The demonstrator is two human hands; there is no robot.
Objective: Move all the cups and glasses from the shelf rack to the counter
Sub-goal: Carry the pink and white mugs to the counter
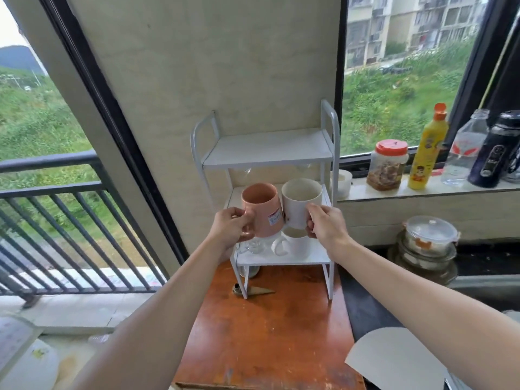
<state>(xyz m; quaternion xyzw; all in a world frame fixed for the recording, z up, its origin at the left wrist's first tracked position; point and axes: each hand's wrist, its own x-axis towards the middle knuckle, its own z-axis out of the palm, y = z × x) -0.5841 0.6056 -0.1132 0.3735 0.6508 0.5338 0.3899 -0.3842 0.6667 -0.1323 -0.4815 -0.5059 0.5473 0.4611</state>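
The fingers of the left hand are curled round the handle side of a pink mug. Those of the right hand are wrapped the same way about a white mug. Both mugs are held upright, side by side and touching or nearly so, in front of the middle tier of the white shelf rack. Whether their bases rest on its edge cannot be told.

Both look like glazed ceramic: stiff, fairly weighty for their size, smooth enough to slip, and likely to chip if knocked together or against the rack's metal frame. The handle is the sound place to hold each one, with a thumb braced on the wall. Both mouths show bare insides, so nothing should spill.

On the lower tier stand a smaller white cup, its handle turned forward, and a clear glass cup, which is probably the more fragile and harder to see. The top tier holds nothing.

The rack stands on a reddish wooden counter. On the window ledge to the right are a red-lidded jar of brownish contents, a yellow bottle, a clear bottle and a dark flask. Lidded glass dishes are stacked below.
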